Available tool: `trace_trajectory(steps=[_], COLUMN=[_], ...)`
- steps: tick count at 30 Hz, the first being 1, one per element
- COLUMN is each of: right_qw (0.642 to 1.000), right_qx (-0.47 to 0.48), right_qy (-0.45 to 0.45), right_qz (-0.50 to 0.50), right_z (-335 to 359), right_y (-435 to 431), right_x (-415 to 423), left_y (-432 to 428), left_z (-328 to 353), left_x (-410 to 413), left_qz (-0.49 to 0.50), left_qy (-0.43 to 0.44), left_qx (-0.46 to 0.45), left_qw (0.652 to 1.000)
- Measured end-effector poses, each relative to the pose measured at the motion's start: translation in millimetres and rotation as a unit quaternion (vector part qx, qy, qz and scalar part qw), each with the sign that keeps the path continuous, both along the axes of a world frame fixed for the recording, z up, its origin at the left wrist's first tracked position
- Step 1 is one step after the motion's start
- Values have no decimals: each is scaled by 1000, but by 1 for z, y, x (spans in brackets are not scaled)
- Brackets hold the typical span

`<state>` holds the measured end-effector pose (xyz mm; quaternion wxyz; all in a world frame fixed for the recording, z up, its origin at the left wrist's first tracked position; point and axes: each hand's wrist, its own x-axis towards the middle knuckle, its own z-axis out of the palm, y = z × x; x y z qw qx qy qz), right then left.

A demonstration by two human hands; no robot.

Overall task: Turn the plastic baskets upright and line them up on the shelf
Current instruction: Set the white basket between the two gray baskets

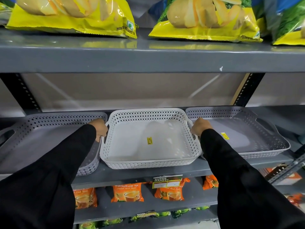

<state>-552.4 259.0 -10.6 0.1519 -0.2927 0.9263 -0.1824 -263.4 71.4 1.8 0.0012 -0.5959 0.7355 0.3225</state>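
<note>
Three perforated plastic baskets stand upright in a row on the grey middle shelf. The white basket is in the centre, with a yellow sticker on its floor. My left hand grips its left handle and my right hand grips its right handle. A grey basket sits to the left, partly hidden by my black sleeve. Another grey basket sits to the right, also with a yellow sticker inside.
Yellow chip bags lie on the shelf above. Orange tea packets lie on the shelf below, behind a price label. Black slotted uprights frame the bay at both sides.
</note>
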Motion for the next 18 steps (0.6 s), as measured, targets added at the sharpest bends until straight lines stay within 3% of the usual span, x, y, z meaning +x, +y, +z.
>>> trace_trajectory(steps=[18], right_qw=[1000], right_qx=[-4], right_qy=[-5], right_qz=[-4], right_z=[-5], right_y=[5], right_x=[5], left_y=[22], left_z=[8], left_x=[5], left_qz=[-34], left_qy=[-66], left_qx=[-41], left_qw=[996])
